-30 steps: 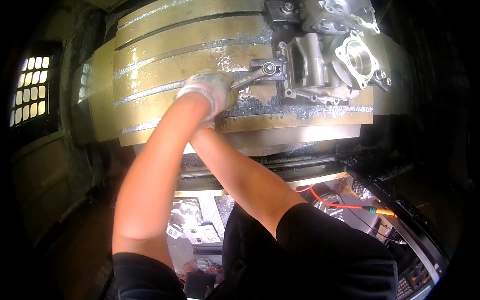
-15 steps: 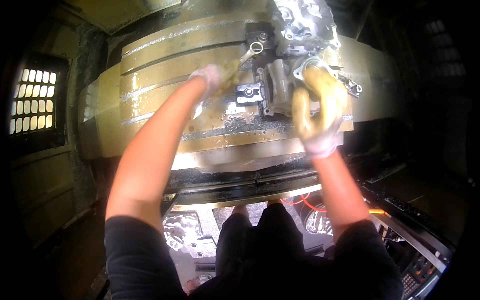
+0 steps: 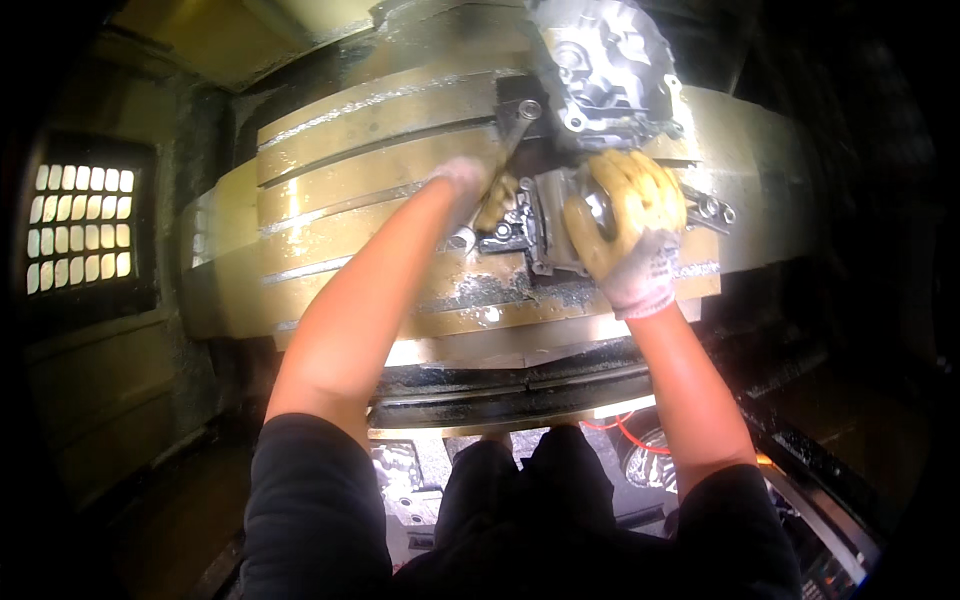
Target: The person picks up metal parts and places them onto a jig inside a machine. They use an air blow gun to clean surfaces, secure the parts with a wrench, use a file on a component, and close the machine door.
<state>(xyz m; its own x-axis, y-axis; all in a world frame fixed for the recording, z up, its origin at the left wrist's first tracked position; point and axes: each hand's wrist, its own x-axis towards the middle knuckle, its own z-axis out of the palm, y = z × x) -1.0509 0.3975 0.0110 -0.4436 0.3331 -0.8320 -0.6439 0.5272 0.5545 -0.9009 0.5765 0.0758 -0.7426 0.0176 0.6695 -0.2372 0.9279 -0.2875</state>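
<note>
My left hand (image 3: 488, 200), in a work glove and blurred, is closed round a metal wrench (image 3: 517, 138). The wrench's ring end lies at a bolt position on the dark clamp block behind the hand, but I cannot tell whether it sits over the bolt. Its other end (image 3: 463, 240) shows below the hand. My right hand (image 3: 640, 205), in a yellow-palmed glove, curls its fingers and thumb over a grey metal casting (image 3: 553, 215) on the machine table, covering much of it. A dark clamp with a bolt (image 3: 503, 232) stands at the casting's left, beside my left hand.
A larger bright casting (image 3: 610, 65) rises just behind my right hand. More clamp hardware (image 3: 712, 208) sits at the right. The slotted table (image 3: 350, 215) carries wet metal chips. A door sill (image 3: 510, 408) runs in front of me, and a grated window (image 3: 82, 225) is at far left.
My left hand has moved right, bringing the wrench's ring end to the rear clamp's bolt. My right hand has flattened over the casting, its fingers no longer down in the opening. The view has shifted slightly.
</note>
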